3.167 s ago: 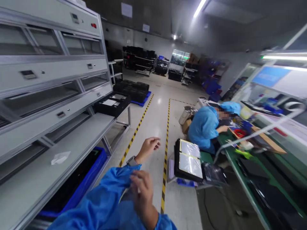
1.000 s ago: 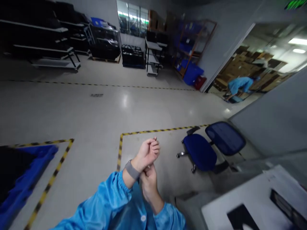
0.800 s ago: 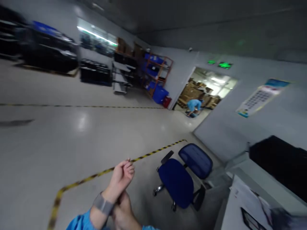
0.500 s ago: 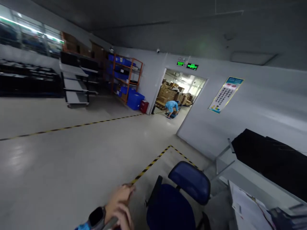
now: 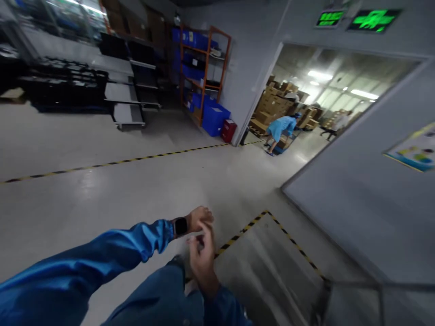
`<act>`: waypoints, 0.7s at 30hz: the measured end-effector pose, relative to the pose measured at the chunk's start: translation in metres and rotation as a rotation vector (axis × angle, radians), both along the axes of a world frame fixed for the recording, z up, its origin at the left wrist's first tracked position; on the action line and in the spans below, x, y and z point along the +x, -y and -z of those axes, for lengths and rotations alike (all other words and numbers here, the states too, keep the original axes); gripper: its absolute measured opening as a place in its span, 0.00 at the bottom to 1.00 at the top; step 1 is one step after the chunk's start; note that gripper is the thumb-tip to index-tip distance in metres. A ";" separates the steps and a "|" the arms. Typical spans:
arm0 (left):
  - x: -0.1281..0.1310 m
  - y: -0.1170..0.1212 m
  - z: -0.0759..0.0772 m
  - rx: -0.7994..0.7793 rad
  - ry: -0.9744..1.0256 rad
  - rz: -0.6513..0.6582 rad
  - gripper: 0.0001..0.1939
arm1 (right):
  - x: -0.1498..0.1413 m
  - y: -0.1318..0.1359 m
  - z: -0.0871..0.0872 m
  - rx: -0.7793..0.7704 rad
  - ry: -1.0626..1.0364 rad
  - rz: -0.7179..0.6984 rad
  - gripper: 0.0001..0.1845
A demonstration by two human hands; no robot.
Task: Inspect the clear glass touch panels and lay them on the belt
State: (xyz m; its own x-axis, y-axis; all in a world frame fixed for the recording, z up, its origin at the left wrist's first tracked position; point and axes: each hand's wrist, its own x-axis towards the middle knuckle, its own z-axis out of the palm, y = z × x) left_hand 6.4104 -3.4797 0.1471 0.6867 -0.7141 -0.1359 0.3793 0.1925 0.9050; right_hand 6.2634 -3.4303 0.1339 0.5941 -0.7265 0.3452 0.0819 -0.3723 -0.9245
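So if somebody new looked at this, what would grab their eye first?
Probably the glowing green signs above the doorway, upper right. Through that doorway, a person in light blue bends forward near stacked cardboard boxes. Closest, at lower centre, a dark-screened smartwatch sits at the wrist of the left hand, with the right hand close by.

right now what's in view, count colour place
signs: 2, green, upper right
doorway: 1, grey, upper right
people: 2, one in blue, beyond doorway
cartons: many, brown, beyond doorway
rack: 1, orange, upper centre
bins: several, blue, on/beside rack
box: 1, red, beside bins
cart shelves: several, pale, upper left
poster: 1, multicoloured, right edge
tape: several strips, yellow-black, floor
smartwatch: 1, dark, lower centre
left hand: 1, bare, beside smartwatch
right hand: 1, bare, below left hand
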 end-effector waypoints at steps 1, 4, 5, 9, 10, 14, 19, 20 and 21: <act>0.026 0.034 0.006 0.031 0.059 0.024 0.14 | 0.021 0.038 0.005 -0.033 0.002 0.009 0.16; 0.086 0.147 0.020 0.105 0.258 0.143 0.12 | 0.080 0.143 0.027 -0.086 -0.001 -0.010 0.06; 0.100 0.188 0.022 0.118 0.322 0.189 0.12 | 0.097 0.176 0.032 -0.082 -0.005 -0.004 0.04; 0.129 0.355 0.021 0.142 0.548 0.374 0.12 | 0.159 0.301 0.036 -0.007 -0.018 0.174 0.06; 0.133 0.396 0.020 0.143 0.596 0.416 0.12 | 0.172 0.333 0.035 0.024 -0.021 0.234 0.05; 0.153 0.553 0.027 0.155 0.771 0.571 0.13 | 0.213 0.466 0.036 0.189 0.015 0.406 0.12; 0.198 0.734 0.060 0.296 1.060 0.846 0.15 | 0.250 0.649 0.066 0.460 0.152 0.402 0.26; 0.208 0.768 0.064 0.340 1.129 0.895 0.16 | 0.257 0.690 0.071 0.560 0.167 0.372 0.30; 0.218 0.799 0.065 0.379 1.212 0.936 0.18 | 0.266 0.733 0.073 0.668 0.173 0.334 0.33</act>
State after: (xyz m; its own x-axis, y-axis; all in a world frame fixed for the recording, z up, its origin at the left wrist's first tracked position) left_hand 6.6279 -4.2791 0.0816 -0.1316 -0.9843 -0.1172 -0.7270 0.0155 0.6865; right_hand 6.5297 -4.1636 0.0604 0.2837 -0.9451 -0.1620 0.2270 0.2303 -0.9463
